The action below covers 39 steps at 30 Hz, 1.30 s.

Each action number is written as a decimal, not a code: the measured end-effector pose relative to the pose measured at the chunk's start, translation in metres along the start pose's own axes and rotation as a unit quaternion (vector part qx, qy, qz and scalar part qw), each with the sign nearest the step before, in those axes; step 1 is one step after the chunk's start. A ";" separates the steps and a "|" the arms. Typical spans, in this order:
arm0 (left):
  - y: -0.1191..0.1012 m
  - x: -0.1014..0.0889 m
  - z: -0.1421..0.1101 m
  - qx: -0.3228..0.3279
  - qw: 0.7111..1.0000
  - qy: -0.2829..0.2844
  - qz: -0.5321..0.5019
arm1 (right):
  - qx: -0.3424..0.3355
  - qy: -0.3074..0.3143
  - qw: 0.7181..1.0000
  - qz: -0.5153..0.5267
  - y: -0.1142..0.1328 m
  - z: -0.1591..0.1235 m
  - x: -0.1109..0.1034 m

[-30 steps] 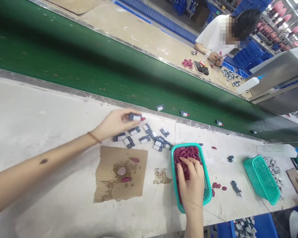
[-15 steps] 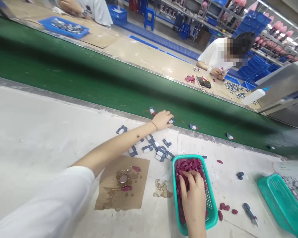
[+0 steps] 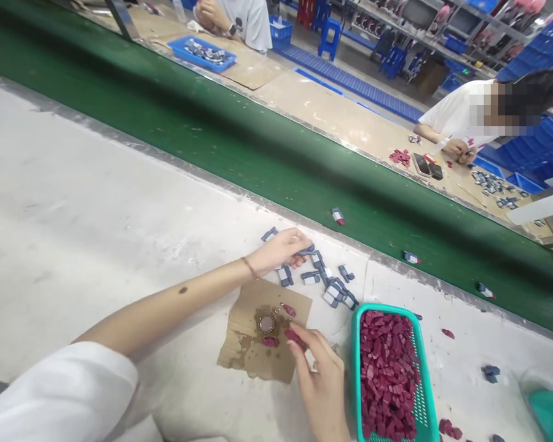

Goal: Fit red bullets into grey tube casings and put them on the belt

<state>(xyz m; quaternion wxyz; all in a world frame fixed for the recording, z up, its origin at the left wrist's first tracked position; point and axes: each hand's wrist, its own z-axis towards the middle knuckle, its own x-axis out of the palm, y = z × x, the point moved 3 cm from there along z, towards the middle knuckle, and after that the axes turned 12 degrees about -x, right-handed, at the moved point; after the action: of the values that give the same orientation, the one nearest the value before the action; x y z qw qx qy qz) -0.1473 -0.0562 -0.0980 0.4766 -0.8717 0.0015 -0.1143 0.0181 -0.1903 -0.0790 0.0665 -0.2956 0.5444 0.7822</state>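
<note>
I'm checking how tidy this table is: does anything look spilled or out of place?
Yes: dark stains mark the cardboard around the round cap, as if something dripped. Also, a few red pieces lie loose on the table, outside the green basket holding many more.

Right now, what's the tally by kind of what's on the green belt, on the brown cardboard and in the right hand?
Grey-and-white pieces with red tips, on the green belt: 3
Red pieces, two on the brown cardboard, one in the right hand: 3
Round cap, on the cardboard: 1
Total in view: 7
</note>
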 end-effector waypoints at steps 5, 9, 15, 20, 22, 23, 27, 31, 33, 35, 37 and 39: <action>0.032 -0.044 -0.051 -0.058 0.992 0.017 -0.107 | -0.057 0.078 0.995 -0.031 -0.003 0.014 0.036; 0.052 -0.056 -0.074 -0.088 0.977 0.010 -0.194 | -0.098 0.139 0.979 -0.114 -0.002 0.022 0.045; 0.064 -0.052 -0.084 -0.066 0.981 0.001 -0.181 | -0.077 0.194 0.966 -0.154 0.002 0.027 0.049; 0.069 -0.046 -0.085 -0.083 0.969 0.047 -0.226 | 0.001 0.148 0.986 -0.073 0.000 0.028 0.046; 0.069 -0.045 -0.086 -0.060 0.976 0.052 -0.204 | 0.079 0.101 0.992 0.007 -0.003 0.028 0.041; 0.068 -0.044 -0.086 -0.044 0.981 0.049 -0.180 | 0.119 0.070 0.989 0.051 -0.005 0.027 0.039; 0.066 -0.042 -0.089 0.035 0.998 0.004 -0.049 | 0.214 -0.057 0.956 0.193 -0.015 0.024 0.029; 0.068 -0.039 -0.094 0.057 0.995 -0.036 0.072 | 0.233 -0.105 0.930 0.264 -0.018 0.024 0.025; 0.069 -0.037 -0.096 0.069 0.992 -0.041 0.097 | 0.230 -0.120 0.926 0.275 -0.016 0.025 0.024; 0.069 -0.035 -0.098 0.091 0.989 -0.038 0.109 | 0.223 -0.129 0.927 0.273 -0.012 0.026 0.023; 0.068 -0.033 -0.100 0.110 0.987 -0.031 0.114 | 0.213 -0.128 0.932 0.263 -0.008 0.027 0.022; 0.066 -0.032 -0.101 0.118 0.986 -0.023 0.118 | 0.202 -0.119 0.940 0.247 -0.003 0.029 0.021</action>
<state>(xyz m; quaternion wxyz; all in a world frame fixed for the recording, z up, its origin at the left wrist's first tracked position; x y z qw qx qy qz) -0.1921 -0.1728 -0.1067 0.5865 -0.8052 0.0793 -0.0365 -0.0091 -0.1680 -0.0857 -0.0061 -0.0366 0.7347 0.6774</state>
